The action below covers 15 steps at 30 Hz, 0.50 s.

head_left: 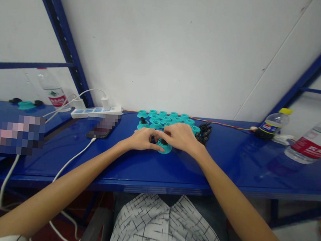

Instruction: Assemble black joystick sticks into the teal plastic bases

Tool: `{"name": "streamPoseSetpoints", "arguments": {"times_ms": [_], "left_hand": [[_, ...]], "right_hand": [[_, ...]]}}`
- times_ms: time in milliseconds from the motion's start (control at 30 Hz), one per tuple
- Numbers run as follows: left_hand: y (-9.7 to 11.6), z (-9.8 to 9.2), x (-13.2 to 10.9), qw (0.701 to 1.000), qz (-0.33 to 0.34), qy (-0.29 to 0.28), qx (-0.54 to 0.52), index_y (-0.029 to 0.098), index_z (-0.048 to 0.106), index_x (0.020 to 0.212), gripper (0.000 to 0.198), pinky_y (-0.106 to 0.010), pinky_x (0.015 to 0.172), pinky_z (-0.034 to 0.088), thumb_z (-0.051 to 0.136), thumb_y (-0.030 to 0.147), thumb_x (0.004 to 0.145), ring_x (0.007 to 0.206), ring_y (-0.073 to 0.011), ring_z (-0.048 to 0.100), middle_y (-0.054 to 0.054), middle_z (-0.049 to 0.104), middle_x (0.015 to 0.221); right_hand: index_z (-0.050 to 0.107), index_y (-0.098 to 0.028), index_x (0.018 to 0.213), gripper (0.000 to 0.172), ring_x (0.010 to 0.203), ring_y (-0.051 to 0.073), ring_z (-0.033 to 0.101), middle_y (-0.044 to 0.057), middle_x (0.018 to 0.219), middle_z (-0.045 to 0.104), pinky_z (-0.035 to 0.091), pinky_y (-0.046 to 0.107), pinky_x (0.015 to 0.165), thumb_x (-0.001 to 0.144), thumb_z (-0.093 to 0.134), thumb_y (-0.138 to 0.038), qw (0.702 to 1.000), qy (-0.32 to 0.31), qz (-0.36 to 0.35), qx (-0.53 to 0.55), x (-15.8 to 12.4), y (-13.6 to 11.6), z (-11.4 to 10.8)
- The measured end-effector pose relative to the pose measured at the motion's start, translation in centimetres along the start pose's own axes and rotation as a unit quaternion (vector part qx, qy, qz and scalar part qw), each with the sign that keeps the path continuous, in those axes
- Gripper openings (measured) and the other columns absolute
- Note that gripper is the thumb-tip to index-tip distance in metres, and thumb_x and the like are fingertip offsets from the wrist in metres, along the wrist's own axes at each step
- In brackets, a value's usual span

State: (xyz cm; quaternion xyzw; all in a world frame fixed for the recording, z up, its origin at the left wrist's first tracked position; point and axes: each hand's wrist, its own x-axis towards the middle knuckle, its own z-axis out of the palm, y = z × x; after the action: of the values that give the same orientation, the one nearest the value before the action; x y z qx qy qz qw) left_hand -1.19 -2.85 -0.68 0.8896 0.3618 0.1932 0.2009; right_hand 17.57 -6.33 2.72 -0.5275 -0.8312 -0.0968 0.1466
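Both my hands meet over a teal round disc (164, 147) lying on the blue shelf (229, 167). My left hand (143, 138) has its fingers curled against the disc's left side. My right hand (180, 136) is closed over the disc's top, fingers pinched near its black centre. Behind the hands lie several more teal discs (163, 117), one with a black knob (143, 120) fitted. A pile of small black parts (205, 132) sits just right of my right hand.
A white power strip (96, 111) with plugs and a phone (100, 131) on a white cable lie to the left. Plastic bottles stand at the right (272, 127) (314, 143) and far left (53, 90). A thin red-yellow wire (227, 125) runs along the wall. Blue shelf struts slant at both sides.
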Motion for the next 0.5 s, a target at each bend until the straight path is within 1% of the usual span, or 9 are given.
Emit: {"name": "streamPoseSetpoints", "arguments": {"times_ms": [33,100,133,167,300,400,500], "left_hand": [[0.0,0.0,0.0,1.000,-0.001,-0.001,-0.004,0.017,0.071,0.091,0.050,-0.023,0.059,0.036,0.076,0.060,0.066,0.066,-0.0130,0.053,0.000,0.064,0.077],[0.1,0.0,0.0,1.000,-0.010,0.003,-0.009,0.016,0.070,0.085,0.050,-0.023,0.058,0.036,0.076,0.061,0.065,0.066,-0.0130,0.053,-0.001,0.064,0.076],[0.1,0.0,0.0,1.000,-0.013,0.004,-0.009,0.015,0.069,0.081,0.049,-0.023,0.058,0.036,0.077,0.061,0.064,0.066,-0.0130,0.053,-0.001,0.064,0.075],[0.1,0.0,0.1,1.000,-0.012,0.005,-0.010,0.015,0.068,0.079,0.049,-0.023,0.058,0.036,0.077,0.061,0.064,0.066,-0.0129,0.053,-0.001,0.064,0.075],[0.2,0.0,0.1,1.000,-0.002,0.009,-0.006,0.016,0.069,0.078,0.047,-0.022,0.059,0.036,0.076,0.060,0.064,0.066,-0.0127,0.053,-0.001,0.064,0.075],[0.2,0.0,0.0,1.000,-0.009,0.009,-0.001,0.016,0.070,0.081,0.048,-0.023,0.059,0.036,0.077,0.061,0.064,0.067,-0.0131,0.054,-0.001,0.065,0.076],[0.3,-0.1,0.0,1.000,-0.017,0.004,0.002,0.016,0.070,0.081,0.049,-0.023,0.060,0.035,0.076,0.062,0.064,0.068,-0.0133,0.054,-0.001,0.065,0.077]], "right_hand": [[0.075,-0.017,0.079,0.050,0.071,0.019,0.062,0.009,0.078,0.074,0.026,0.027,0.057,0.096,0.041,-0.051,1.000,0.004,-0.007,0.017,-0.1,0.2,-0.1],[0.076,-0.020,0.090,0.034,0.074,0.018,0.062,0.005,0.083,0.075,0.029,0.026,0.059,0.093,0.048,-0.040,0.998,0.005,-0.024,0.066,-0.2,0.6,-0.4],[0.076,-0.022,0.096,0.028,0.075,0.017,0.063,0.004,0.085,0.075,0.031,0.025,0.060,0.091,0.052,-0.036,0.995,0.000,-0.031,0.093,-0.3,0.8,-0.6],[0.076,-0.024,0.100,0.026,0.075,0.016,0.063,0.002,0.087,0.075,0.032,0.025,0.061,0.088,0.054,-0.032,0.992,-0.007,-0.037,0.117,-0.3,0.9,-0.7],[0.076,-0.023,0.103,0.027,0.076,0.016,0.063,0.002,0.089,0.075,0.036,0.024,0.064,0.084,0.058,-0.026,0.986,-0.025,-0.052,0.155,-0.3,1.5,-0.7],[0.077,-0.019,0.098,0.024,0.074,0.016,0.062,0.004,0.088,0.075,0.037,0.024,0.064,0.084,0.059,-0.027,0.985,-0.032,-0.054,0.160,-0.2,1.7,-0.6],[0.075,-0.017,0.091,0.022,0.069,0.014,0.060,0.005,0.082,0.073,0.035,0.024,0.060,0.085,0.059,-0.031,0.985,-0.044,-0.040,0.164,0.0,1.8,-0.6]]}}
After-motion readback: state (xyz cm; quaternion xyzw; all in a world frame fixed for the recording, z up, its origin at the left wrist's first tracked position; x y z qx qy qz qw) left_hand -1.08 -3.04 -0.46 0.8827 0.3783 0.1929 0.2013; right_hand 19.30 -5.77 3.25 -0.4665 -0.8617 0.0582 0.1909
